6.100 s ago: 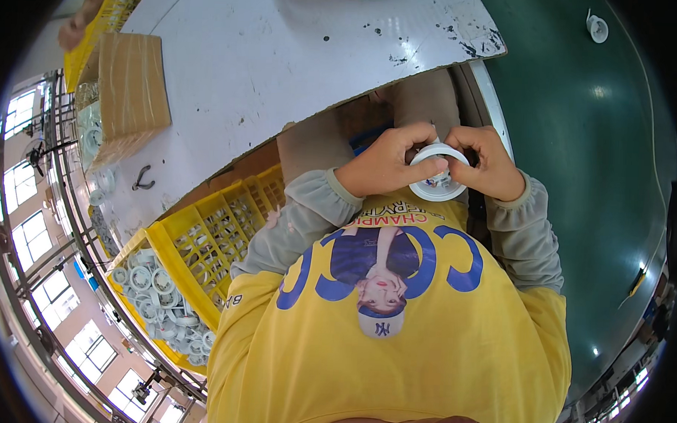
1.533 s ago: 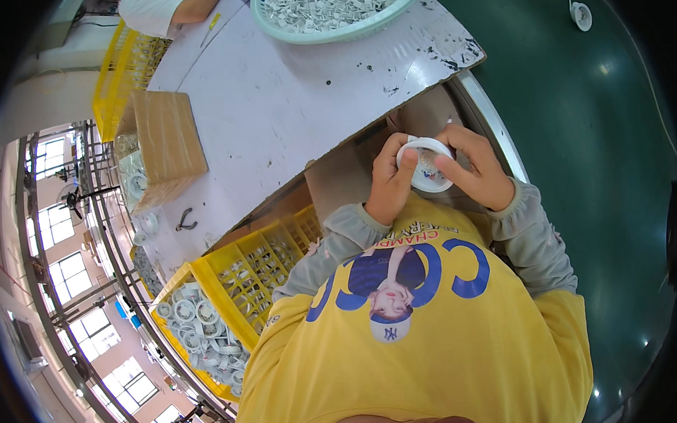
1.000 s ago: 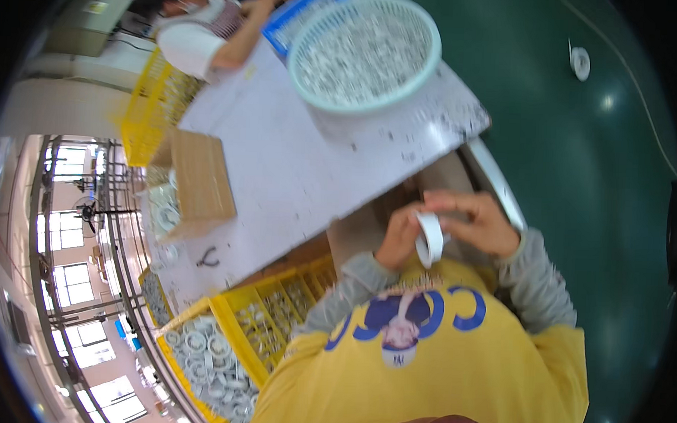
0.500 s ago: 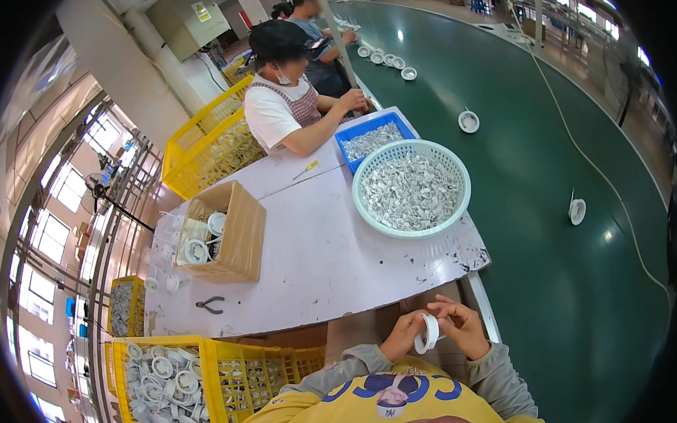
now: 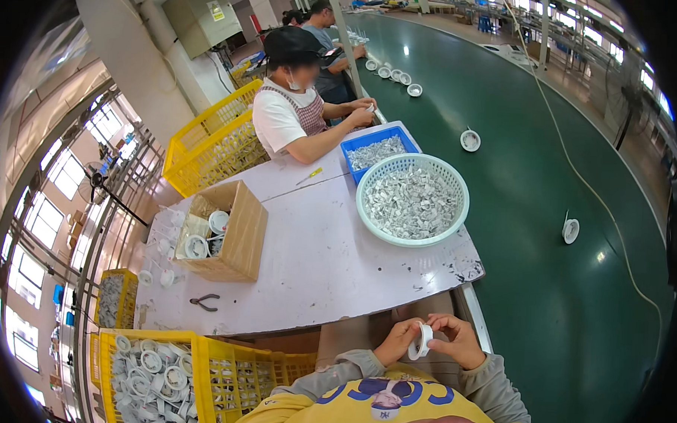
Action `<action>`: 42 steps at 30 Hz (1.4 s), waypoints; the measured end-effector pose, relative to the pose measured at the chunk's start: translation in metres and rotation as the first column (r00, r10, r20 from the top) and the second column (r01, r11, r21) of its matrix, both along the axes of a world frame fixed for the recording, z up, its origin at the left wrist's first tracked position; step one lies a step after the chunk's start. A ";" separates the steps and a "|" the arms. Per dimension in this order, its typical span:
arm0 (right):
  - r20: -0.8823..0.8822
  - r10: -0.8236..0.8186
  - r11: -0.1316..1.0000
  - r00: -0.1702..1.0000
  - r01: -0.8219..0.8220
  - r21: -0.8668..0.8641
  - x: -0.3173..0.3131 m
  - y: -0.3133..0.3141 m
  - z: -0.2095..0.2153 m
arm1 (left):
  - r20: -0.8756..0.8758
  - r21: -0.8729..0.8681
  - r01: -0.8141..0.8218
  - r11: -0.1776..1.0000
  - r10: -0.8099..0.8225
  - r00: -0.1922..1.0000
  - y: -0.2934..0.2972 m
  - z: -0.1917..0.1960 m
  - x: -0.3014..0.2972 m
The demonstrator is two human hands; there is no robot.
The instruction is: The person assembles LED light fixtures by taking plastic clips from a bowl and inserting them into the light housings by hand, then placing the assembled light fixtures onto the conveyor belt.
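Observation:
Over my lap, my left hand [image 5: 398, 343] is closed around the left side of a white ring-shaped housing [image 5: 421, 343], which stands on edge between my hands. My right hand [image 5: 459, 342] meets its right side, fingers curled and thumb against the ring. Whether a small part sits between the right fingertips is hidden. Beyond my hands, on the pale table [image 5: 314, 255], stands a light green perforated basin [image 5: 465, 201] heaped with small whitish clips. A blue tray [image 5: 351, 161] of similar small pieces stands just behind it.
A cardboard box [image 5: 244, 234] with white round housings, cutting pliers [image 5: 204, 302] and a yellow-handled screwdriver [image 5: 310, 176] lie on the table. A yellow crate [image 5: 206, 378] of housings stands lower left. The green conveyor [image 5: 529, 293] carries several housings. A co-worker [image 5: 286, 120] sits across.
My right fingers, raised and spread before, have come down and curled against the ring. The whole view has shifted slightly. The co-worker's hands have moved a little.

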State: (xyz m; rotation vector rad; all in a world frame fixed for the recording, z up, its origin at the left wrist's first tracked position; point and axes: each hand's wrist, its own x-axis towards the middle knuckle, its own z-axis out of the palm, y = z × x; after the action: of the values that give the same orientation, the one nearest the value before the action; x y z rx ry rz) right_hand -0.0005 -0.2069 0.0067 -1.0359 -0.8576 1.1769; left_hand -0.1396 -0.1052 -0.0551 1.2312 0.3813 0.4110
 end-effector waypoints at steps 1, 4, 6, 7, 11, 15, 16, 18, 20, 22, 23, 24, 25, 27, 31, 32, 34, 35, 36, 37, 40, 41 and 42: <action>0.006 0.002 1.000 1.000 -0.002 -0.002 0.000 -0.001 -0.003 | -0.001 0.006 -0.009 1.000 0.009 1.000 -0.001 0.001 0.001; 0.046 -0.009 1.000 0.999 0.008 0.014 -0.001 -0.003 -0.009 | -0.019 0.047 0.032 0.998 -0.031 0.999 0.000 0.009 -0.001; 0.112 -0.017 0.997 0.994 0.008 0.083 -0.002 0.001 -0.009 | -0.002 0.055 0.008 0.998 -0.008 1.000 0.002 0.008 -0.003; 0.123 0.028 0.997 0.992 -0.037 0.067 -0.004 0.003 -0.008 | 0.008 0.073 -0.003 0.997 0.003 1.000 0.003 0.006 -0.005; 0.333 -0.032 0.994 0.942 -0.005 0.109 -0.010 0.012 -0.009 | 0.053 0.210 -0.084 0.974 0.074 0.996 0.007 -0.003 -0.011; 0.363 -0.038 0.997 0.931 0.011 0.077 -0.020 0.010 -0.005 | 0.120 0.225 -0.191 0.955 0.168 0.979 0.013 0.009 -0.025; 0.427 -0.045 0.996 0.903 0.006 0.093 -0.020 0.011 -0.003 | 0.114 0.300 -0.251 0.920 0.226 0.967 0.016 0.013 -0.033; 0.486 -0.082 0.995 0.870 0.044 0.090 -0.008 0.014 -0.013 | 0.066 0.368 -0.275 0.888 0.270 0.961 0.026 0.018 -0.057; 0.469 0.050 0.997 0.882 -0.070 0.024 -0.008 0.025 -0.020 | 0.003 0.304 -0.271 0.913 0.283 0.959 0.039 0.015 -0.096; 0.450 0.117 0.993 0.885 -0.110 -0.042 -0.007 0.035 -0.031 | 0.025 0.322 -0.508 0.799 0.529 0.848 0.040 0.051 -0.144; 0.450 0.146 0.989 0.881 -0.141 -0.045 -0.008 0.039 -0.034 | 0.076 0.261 -0.628 0.733 0.633 0.771 0.044 0.051 -0.166; 0.469 0.220 0.974 0.855 -0.221 -0.054 -0.011 0.043 -0.037 | 0.033 0.273 -0.730 0.627 0.752 0.658 0.045 0.062 -0.192; 0.483 0.284 0.955 0.828 -0.291 -0.063 -0.019 0.043 -0.042 | 0.031 0.400 -0.802 0.443 0.869 0.495 0.049 0.062 -0.227; 0.473 0.305 0.946 0.826 -0.321 -0.050 -0.023 0.048 -0.053 | 0.360 0.323 -0.946 0.029 0.921 0.151 0.051 0.069 -0.288; 0.359 0.401 0.914 0.843 -0.393 -0.099 -0.017 0.043 -0.076 | 0.566 -0.129 -0.904 -0.407 0.718 -0.404 0.033 0.132 -0.372; 0.375 0.433 0.899 0.820 -0.420 -0.120 -0.019 0.042 -0.077 | 0.667 -0.210 -0.878 -0.429 0.594 -0.450 0.027 0.140 -0.385; 0.393 0.461 0.885 0.796 -0.444 -0.139 -0.021 0.041 -0.081 | 0.613 -0.177 -0.852 -0.492 0.622 -0.487 0.016 0.143 -0.397; 0.399 0.462 0.884 0.792 -0.448 -0.136 -0.022 0.042 -0.084 | 0.557 -0.140 -0.825 -0.548 0.645 -0.523 0.010 0.143 -0.401; 0.405 0.456 0.887 0.793 -0.441 -0.135 -0.023 0.042 -0.084 | 0.547 -0.081 -0.874 -0.479 0.712 -0.441 0.009 0.137 -0.401; 0.408 0.441 0.895 0.800 -0.426 -0.132 -0.024 0.040 -0.083 | 0.548 -0.084 -0.882 -0.464 0.717 -0.430 0.012 0.131 -0.397; 0.413 0.350 0.936 0.841 -0.337 -0.106 -0.027 0.037 -0.063 | 0.408 0.003 -0.935 -0.355 0.854 -0.323 0.033 0.116 -0.358; 0.496 0.298 0.950 0.816 -0.306 -0.068 -0.019 0.038 -0.055 | 0.385 0.080 -0.951 -0.297 0.890 -0.245 0.052 0.107 -0.338; 0.586 0.242 0.962 0.774 -0.269 -0.041 -0.011 0.040 -0.043 | 0.358 0.146 -0.963 -0.229 0.919 -0.164 0.064 0.095 -0.322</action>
State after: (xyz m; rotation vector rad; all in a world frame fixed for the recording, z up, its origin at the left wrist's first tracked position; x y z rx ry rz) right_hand -0.0116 -0.1672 -0.0364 -1.3024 -1.5516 1.0568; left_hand -0.4617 -0.0409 0.0400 0.9695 1.2638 2.1261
